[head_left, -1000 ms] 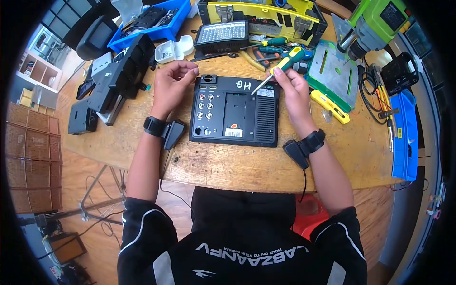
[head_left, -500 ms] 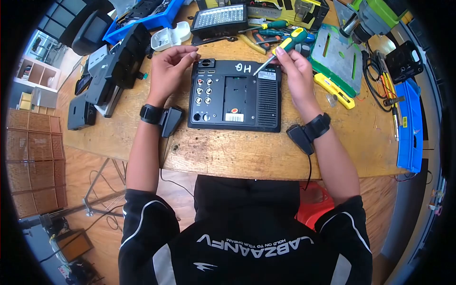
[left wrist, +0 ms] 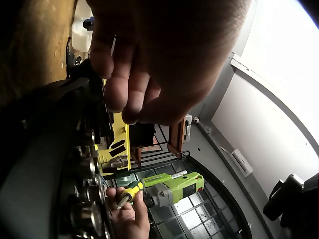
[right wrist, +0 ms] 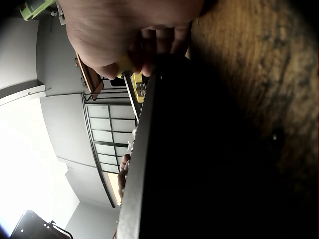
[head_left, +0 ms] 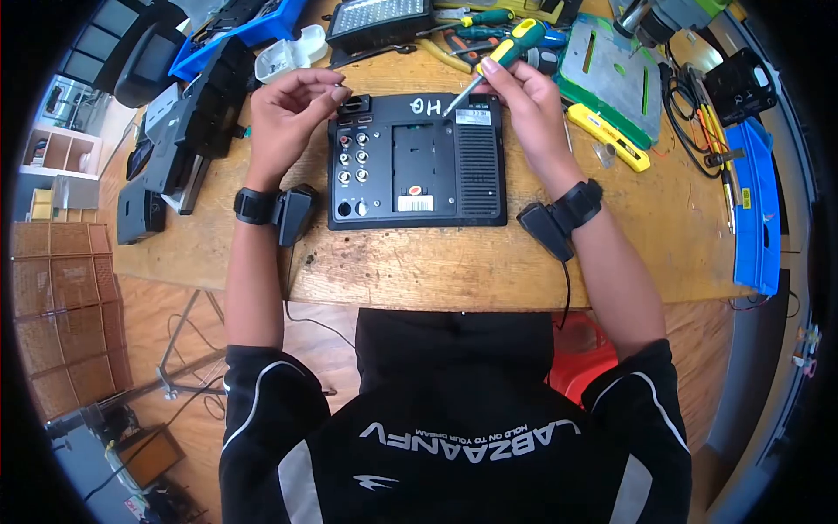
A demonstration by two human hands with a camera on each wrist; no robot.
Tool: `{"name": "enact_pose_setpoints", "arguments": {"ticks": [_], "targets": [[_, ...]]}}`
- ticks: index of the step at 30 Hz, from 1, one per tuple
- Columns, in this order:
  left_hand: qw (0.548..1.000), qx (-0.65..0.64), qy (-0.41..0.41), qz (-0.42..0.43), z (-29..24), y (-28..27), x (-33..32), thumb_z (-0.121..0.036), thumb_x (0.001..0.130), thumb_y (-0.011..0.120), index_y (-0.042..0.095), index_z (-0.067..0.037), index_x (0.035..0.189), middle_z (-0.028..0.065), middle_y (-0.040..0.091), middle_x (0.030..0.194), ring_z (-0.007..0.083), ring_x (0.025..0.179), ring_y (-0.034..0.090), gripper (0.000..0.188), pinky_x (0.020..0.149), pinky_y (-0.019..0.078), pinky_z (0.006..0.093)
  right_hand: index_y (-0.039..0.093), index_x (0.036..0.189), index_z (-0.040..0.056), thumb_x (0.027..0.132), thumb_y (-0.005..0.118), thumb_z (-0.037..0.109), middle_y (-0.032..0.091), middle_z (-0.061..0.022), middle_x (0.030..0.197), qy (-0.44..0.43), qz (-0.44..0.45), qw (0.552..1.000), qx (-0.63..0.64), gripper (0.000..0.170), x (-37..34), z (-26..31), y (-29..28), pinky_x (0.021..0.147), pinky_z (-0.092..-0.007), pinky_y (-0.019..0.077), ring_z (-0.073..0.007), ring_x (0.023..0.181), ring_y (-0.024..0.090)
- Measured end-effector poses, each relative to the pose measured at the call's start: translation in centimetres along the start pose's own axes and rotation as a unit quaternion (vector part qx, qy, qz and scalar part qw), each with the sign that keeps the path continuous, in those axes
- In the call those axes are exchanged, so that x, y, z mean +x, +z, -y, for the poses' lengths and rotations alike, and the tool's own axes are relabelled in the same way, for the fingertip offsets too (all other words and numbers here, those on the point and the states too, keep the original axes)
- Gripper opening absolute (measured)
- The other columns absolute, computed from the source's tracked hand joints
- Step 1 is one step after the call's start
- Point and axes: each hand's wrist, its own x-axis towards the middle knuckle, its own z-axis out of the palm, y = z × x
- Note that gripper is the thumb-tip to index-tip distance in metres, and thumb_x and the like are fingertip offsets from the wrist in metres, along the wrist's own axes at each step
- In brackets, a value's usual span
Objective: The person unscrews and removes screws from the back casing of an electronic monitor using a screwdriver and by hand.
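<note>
A black monitor with "HQ" marked on its casing lies on the wooden table, back side up. Connectors line its left part, beside a central recess and a vent grille. My right hand grips a green-and-yellow screwdriver by its handle. The shaft slants down left, its tip just beyond a screw by the recess's upper right corner. At the monitor's far left corner my left hand pinches a tiny metal piece between thumb and fingertips. In the left wrist view its curled fingers hang over the connectors.
Behind the monitor lie pliers and more screwdrivers, with an LED light panel and a white case. A yellow cutter and a green drill-press base stand right. Black equipment fills the left; blue bins flank both sides.
The head view has tilted, so the table sits higher in it. Across the monitor, the screwdriver tip has shifted slightly toward the far edge. My left hand stays by the same corner.
</note>
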Motion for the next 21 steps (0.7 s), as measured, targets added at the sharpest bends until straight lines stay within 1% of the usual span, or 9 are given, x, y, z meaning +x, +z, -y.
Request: {"name": "enact_pose_setpoints", "arguments": {"ticks": [2,4,6,12,14,16,17,18,21], "targets": [[1.0,-0.01,-0.003,0.001,-0.2,0.1,0.0,-0.005,0.095,0.072,0.071,0.001,0.114,0.0092,0.077,0.101,0.0089,0.086,0.07,0.02,0.07,0.0541,0.0218,0.072,0.105,-0.0003,0.098,0.073,0.03,0.072,-0.0037,0.092,-0.03,0.0,0.999,0.012,0.031,0.2,-0.4,0.0,0.081,-0.0223,0.0504,-0.0069,0.087,0.065],[1.0,-0.016,-0.007,0.007,-0.1,0.1,0.1,-0.006,0.095,0.072,0.072,0.001,0.115,0.0086,0.077,0.1,0.0069,0.082,0.068,0.021,0.068,0.0519,0.0208,0.073,0.107,-0.0005,0.098,0.073,0.031,0.072,-0.0035,0.092,-0.027,-0.003,1.0,-0.007,0.033,0.3,-0.8,-0.4,0.081,-0.022,0.0504,-0.0066,0.087,0.065],[1.0,0.007,-0.018,0.003,-0.4,0.2,-0.1,-0.008,0.097,0.07,0.072,-0.001,0.115,0.0054,0.077,0.099,0.0034,0.073,0.061,0.02,0.065,0.0468,0.0184,0.073,0.107,0.0024,0.103,0.065,0.033,0.073,-0.0047,0.096,-0.048,0.014,0.998,-0.048,0.032,0.0,-0.4,-0.3,0.09,-0.0248,0.0508,-0.0096,0.092,0.067],[0.999,0.016,-0.029,0.008,-0.4,0.4,-0.1,-0.01,0.098,0.07,0.073,-0.003,0.114,0.0031,0.077,0.098,0.0018,0.072,0.059,0.018,0.064,0.043,0.0172,0.074,0.106,0.0039,0.101,0.068,0.036,0.073,-0.0041,0.095,-0.051,0.011,0.997,-0.048,0.033,0.0,-0.9,-0.4,0.09,-0.0245,0.0499,-0.0088,0.092,0.066],[1.0,-0.004,-0.02,0.006,-0.4,0.5,0.0,-0.011,0.099,0.069,0.073,-0.003,0.114,0.0024,0.077,0.097,0.0014,0.072,0.058,0.017,0.064,0.0421,0.0171,0.073,0.106,-0.0001,0.098,0.073,0.031,0.074,-0.0053,0.096,-0.059,0.003,0.998,-0.021,0.032,0.3,-0.9,-0.4,0.08,-0.0227,0.0521,-0.0072,0.088,0.066],[1.0,0.006,-0.013,0.009,-0.2,0.4,0.1,-0.012,0.099,0.069,0.073,-0.003,0.114,0.0027,0.077,0.098,0.0015,0.072,0.058,0.017,0.065,0.0421,0.0172,0.074,0.104,-0.0004,0.097,0.073,0.032,0.074,-0.0057,0.094,-0.071,-0.001,0.997,-0.015,0.033,0.5,-1.1,-0.2,0.078,-0.0235,0.0527,-0.0075,0.086,0.067],[1.0,0.015,-0.009,0.014,-0.2,0.4,0.0,-0.012,0.099,0.069,0.072,-0.003,0.114,0.003,0.077,0.098,0.0016,0.073,0.057,0.018,0.065,0.0422,0.0174,0.075,0.102,-0.0007,0.096,0.074,0.033,0.074,-0.006,0.091,-0.081,-0.008,0.997,-0.011,0.034,0.1,0.0,0.4,0.076,-0.0243,0.0534,-0.0079,0.083,0.067],[0.999,0.027,-0.022,0.019,-0.5,0.4,0.1,-0.012,0.099,0.07,0.072,-0.003,0.115,0.0036,0.077,0.099,0.0021,0.073,0.058,0.018,0.066,0.043,0.0179,0.068,0.096,-0.002,0.104,0.061,0.022,0.071,-0.0042,0.087,0.005,-0.009,0.999,-0.05,0.027,-0.5,1.7,0.3,0.068,-0.0233,0.0495,-0.0092,0.076,0.063],[1.0,0.006,-0.024,0.017,-0.5,0.7,0.1,-0.011,0.098,0.07,0.071,-0.002,0.117,0.0029,0.076,0.098,0.0027,0.073,0.058,0.02,0.066,0.0437,0.0184,0.069,0.102,-0.0056,0.103,0.065,0.024,0.073,-0.0055,0.088,-0.014,0.001,0.999,-0.053,0.03,-0.2,1.3,0.0,0.065,-0.0233,0.0513,-0.0086,0.076,0.065]]}}
